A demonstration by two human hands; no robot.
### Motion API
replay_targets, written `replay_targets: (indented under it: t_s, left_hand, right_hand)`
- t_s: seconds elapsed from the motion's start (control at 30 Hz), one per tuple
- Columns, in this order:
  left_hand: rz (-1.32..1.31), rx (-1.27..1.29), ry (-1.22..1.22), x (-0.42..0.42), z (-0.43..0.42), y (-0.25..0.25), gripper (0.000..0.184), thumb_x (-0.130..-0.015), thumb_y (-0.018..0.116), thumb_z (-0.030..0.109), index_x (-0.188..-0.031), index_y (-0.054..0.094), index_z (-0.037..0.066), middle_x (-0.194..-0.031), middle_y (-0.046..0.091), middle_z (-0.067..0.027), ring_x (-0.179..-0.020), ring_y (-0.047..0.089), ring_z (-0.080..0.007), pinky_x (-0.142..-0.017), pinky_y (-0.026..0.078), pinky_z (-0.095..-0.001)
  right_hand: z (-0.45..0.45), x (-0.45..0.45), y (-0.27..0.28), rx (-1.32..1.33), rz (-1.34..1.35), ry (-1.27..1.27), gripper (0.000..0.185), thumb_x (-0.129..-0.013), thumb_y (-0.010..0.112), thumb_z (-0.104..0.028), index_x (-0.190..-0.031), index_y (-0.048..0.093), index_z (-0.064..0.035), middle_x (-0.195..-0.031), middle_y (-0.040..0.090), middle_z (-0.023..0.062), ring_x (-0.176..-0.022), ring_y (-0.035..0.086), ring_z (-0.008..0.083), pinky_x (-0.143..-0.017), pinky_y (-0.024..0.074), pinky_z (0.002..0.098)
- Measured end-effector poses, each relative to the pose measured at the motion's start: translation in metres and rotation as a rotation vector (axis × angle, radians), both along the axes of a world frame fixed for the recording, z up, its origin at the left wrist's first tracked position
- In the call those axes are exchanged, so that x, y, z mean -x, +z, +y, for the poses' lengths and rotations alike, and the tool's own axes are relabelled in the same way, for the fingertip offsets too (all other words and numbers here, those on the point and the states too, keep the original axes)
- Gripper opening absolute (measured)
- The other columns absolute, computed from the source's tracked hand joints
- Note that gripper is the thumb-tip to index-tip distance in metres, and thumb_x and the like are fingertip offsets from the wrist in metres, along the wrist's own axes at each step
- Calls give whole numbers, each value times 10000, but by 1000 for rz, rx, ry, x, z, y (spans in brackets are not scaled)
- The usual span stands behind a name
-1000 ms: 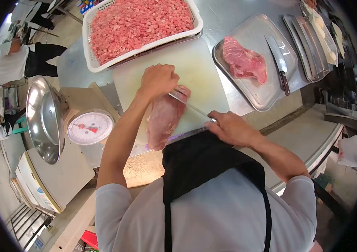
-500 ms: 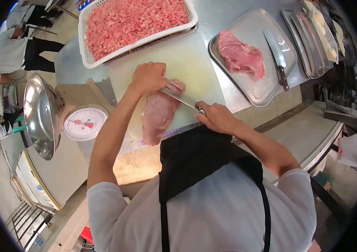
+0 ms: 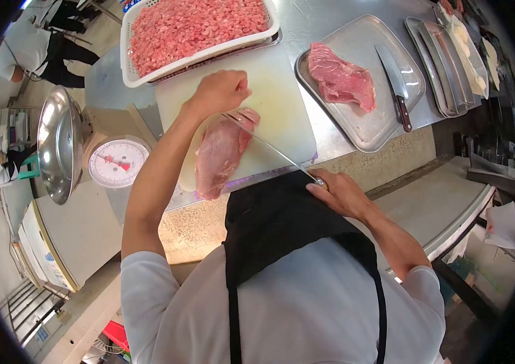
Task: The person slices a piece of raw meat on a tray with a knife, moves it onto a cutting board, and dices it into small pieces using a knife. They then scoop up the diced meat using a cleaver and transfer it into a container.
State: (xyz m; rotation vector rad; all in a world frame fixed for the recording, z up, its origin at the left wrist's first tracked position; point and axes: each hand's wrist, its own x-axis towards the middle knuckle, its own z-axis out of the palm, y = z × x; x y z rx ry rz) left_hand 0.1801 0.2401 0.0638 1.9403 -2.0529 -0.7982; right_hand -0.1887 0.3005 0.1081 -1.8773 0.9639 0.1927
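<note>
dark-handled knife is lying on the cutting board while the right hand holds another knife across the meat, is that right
One slip: in the head view, the dark-handled knife lies in the metal tray, not on the cutting board. The right hand does hold another knife across the meat.

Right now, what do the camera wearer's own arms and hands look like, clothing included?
The left hand and right hand are both ungloved, with no watch visible. The forearms are uncovered below short, plain, pale grey sleeves.
</note>
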Motion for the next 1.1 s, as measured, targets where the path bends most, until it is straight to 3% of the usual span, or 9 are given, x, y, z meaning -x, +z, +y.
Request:
replay_targets:
  t_s: [0.17, 0.37, 0.53, 0.67, 0.83, 0.97, 1.1]
  left_hand:
    - [-85, 101, 21, 3, 8, 35, 340, -982, 614, 362, -835, 664, 60, -771, 683, -174, -802, 676, -395, -710, 502, -504]
    - [-148, 52, 147, 7, 27, 18, 559, -1063, 424, 490, -869, 741, 72, -813, 718, -199, -837, 687, -429, -776, 502, -567]
    - [-155, -36, 149, -6, 23, 0, 495, -1005, 514, 479, -854, 754, 72, -830, 729, -195, -838, 693, -416, -798, 509, -545]
    - [-114, -65, 145, -21, 23, -16, 355, -890, 644, 416, -831, 728, 75, -794, 721, -175, -804, 692, -399, -796, 515, -519]
    - [-145, -79, 233, -23, 33, -15, 272, -808, 660, 316, -867, 712, 56, -800, 725, -197, -791, 705, -395, -799, 533, -509]
    - [-255, -50, 265, -23, 31, -19, 224, -785, 678, 286, -862, 686, 76, -753, 705, -188, -744, 692, -397, -744, 532, -505]
    - [-199, -93, 182, -27, 27, -20, 218, -755, 691, 260, -880, 693, 82, -825, 724, -179, -815, 704, -392, -765, 543, -494]
  right_hand:
    - [-15, -42, -1, -45, -39, 5, 447, -1027, 602, -356, -1256, 640, 27, -1000, 710, 294, -980, 676, 472, -897, 515, 497]
    - [-24, -60, -2, -48, -70, 29, 463, -1031, 581, -378, -1235, 647, 33, -998, 710, 291, -985, 683, 470, -893, 523, 501]
    - [-35, -85, 21, -125, 81, 59, 451, -1034, 572, -382, -1197, 654, 30, -990, 706, 293, -989, 678, 477, -912, 518, 520]
    - [-26, -100, 12, 71, 73, 138, 411, -1034, 566, -364, -1211, 617, 4, -870, 703, 282, -852, 683, 495, -812, 543, 556]
    - [-14, -103, -28, 145, 81, 165, 379, -1032, 566, -354, -1218, 576, -24, -739, 691, 241, -712, 673, 498, -669, 543, 578]
    - [-19, -101, -53, 149, 51, 152, 371, -1022, 585, -344, -1212, 586, -26, -761, 695, 245, -763, 683, 484, -711, 538, 574]
    - [-17, -100, -56, 188, -21, 119, 386, -1012, 598, -357, -1211, 593, -26, -787, 701, 249, -795, 692, 471, -738, 538, 570]
